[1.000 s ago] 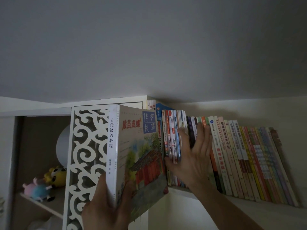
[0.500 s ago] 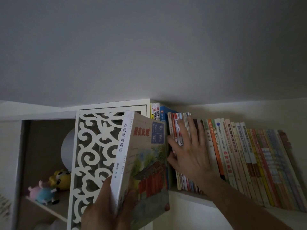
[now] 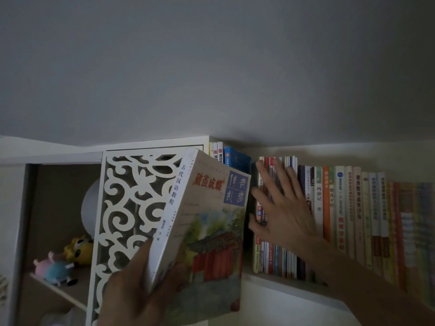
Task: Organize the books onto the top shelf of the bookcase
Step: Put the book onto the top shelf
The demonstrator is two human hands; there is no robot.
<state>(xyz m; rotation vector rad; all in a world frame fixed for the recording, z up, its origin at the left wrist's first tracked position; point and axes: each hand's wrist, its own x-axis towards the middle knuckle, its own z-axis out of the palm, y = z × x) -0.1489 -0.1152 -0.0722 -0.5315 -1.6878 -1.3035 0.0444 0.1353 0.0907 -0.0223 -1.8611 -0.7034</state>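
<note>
On the far left, in an open compartment, plush toys [image 3: 62,262] lie on a low shelf, beside a white carved panel [image 3: 131,208]. Just right of the panel, the left hand [image 3: 138,295] grips a thick book [image 3: 204,231] at its lower corner, thumb on the spine side and fingers curled under the cover. This book is tilted, its top leaning to the right, and it stands in front of the gap between a blue book [image 3: 236,158] and the row of books [image 3: 353,220] on the top shelf [image 3: 282,282]. The right hand [image 3: 282,208] lies flat, fingers straight and spread, pressing against the spines at the left end of that row.
</note>
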